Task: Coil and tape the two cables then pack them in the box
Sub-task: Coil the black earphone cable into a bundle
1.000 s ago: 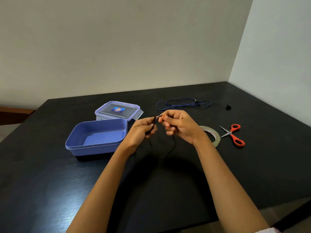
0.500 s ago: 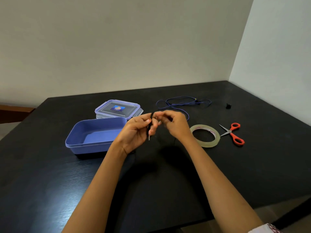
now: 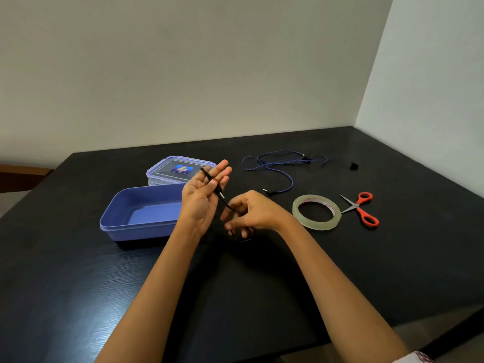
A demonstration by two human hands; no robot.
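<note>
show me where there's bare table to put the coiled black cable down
Widest bare patch: near-left table, in front of the box, left of the forearms. Another: near right, this side of the tape roll and scissors. Crowded: the far strip with lid and blue cable, and the middle around the left hand and right hand.

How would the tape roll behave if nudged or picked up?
The tape lies flat, so a nudge would likely slide it, not roll it. It is a thin hollow ring, so probably light and stiff enough to lift by one side.
</note>
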